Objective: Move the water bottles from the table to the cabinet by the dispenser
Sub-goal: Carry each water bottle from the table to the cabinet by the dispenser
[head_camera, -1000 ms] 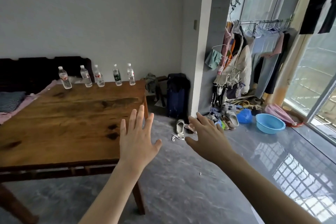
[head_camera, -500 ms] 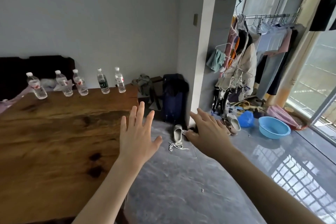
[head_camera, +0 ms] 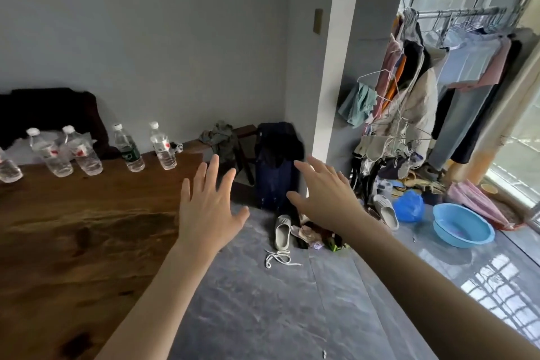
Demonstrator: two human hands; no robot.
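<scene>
Several clear water bottles stand in a row along the far edge of the wooden table (head_camera: 87, 228). The rightmost bottle (head_camera: 163, 147) has a red label, the one beside it (head_camera: 129, 149) a green label, and two more red-labelled bottles (head_camera: 83, 152) (head_camera: 49, 153) stand further left. Another bottle (head_camera: 7, 168) is cut off by the left edge. My left hand (head_camera: 209, 207) is spread open over the table's right edge, short of the bottles. My right hand (head_camera: 324, 196) is open above the floor. Neither hand holds anything. No cabinet or dispenser is in view.
A dark blue suitcase (head_camera: 276, 166) stands by the wall corner beyond the table. Shoes (head_camera: 282, 232), a lace and small clutter lie on the grey floor. A blue basin (head_camera: 463, 228) and a clothes rack (head_camera: 438, 90) fill the right side by the window.
The view has moved closer to the table and the wall, so the bottles look larger and sit further left. Both hands stay open and empty, held out in front.
</scene>
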